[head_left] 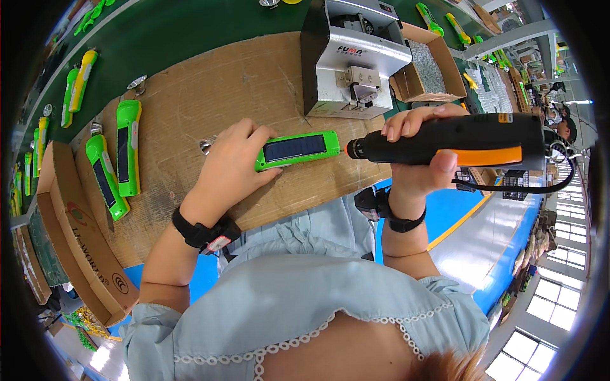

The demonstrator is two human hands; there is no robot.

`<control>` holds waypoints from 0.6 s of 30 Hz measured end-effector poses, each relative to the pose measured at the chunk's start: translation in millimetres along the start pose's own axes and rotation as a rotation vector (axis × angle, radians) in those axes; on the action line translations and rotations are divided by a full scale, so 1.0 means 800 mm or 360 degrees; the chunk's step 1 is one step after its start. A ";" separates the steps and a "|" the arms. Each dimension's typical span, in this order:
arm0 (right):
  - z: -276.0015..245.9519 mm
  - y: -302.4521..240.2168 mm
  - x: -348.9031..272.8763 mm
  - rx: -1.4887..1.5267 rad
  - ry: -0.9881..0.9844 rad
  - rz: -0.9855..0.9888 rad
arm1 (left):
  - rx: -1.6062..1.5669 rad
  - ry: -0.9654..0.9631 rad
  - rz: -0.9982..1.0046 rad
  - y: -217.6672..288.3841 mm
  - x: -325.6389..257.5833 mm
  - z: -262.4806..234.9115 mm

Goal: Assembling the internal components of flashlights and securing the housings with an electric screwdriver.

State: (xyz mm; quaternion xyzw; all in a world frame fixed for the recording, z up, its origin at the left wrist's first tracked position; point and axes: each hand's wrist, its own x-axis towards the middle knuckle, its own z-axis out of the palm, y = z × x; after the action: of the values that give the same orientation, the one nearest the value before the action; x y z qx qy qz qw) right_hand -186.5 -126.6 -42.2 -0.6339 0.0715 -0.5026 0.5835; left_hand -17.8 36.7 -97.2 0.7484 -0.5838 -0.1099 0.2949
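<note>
My left hand (234,155) is closed round one end of a green flashlight body (330,143) with a dark solar panel on its upper side, lying across the cardboard sheet. In my right hand (416,136) is a black electric screwdriver (483,130) with an orange lever, held level. Its tip points left at the end of the flashlight body; whether they touch I cannot tell. A small shiny reflector cup (207,145) sits just beyond my left hand, partly hidden by it. Two more green flashlight bodies (128,149) with solar panels lie further left.
A metal screw feeder machine (349,63) stands at the far side, with a cardboard box of small screws (427,66) to its right. An open brown carton (82,247) is at the left edge of the cardboard sheet (248,76). Green and yellow flashlights (81,81) lie on the green bench beyond.
</note>
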 end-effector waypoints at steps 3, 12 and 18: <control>0.001 0.012 -0.004 0.0228 -0.0014 -0.0033 | -0.0020 -0.0004 -0.0003 0.001 -0.001 0.000; 0.004 0.032 -0.009 0.0180 -0.0114 -0.0016 | -0.0105 0.0014 -0.0013 -0.002 0.001 0.002; 0.004 0.021 -0.001 0.0147 -0.0156 -0.0078 | -0.0055 -0.0014 -0.0037 -0.003 0.004 0.002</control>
State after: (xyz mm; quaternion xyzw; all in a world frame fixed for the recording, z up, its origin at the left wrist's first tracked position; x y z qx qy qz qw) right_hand -176.0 -128.8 -56.0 -0.6317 0.0042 -0.4878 0.6024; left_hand -15.5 33.8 -99.3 0.7495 -0.5743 -0.1267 0.3039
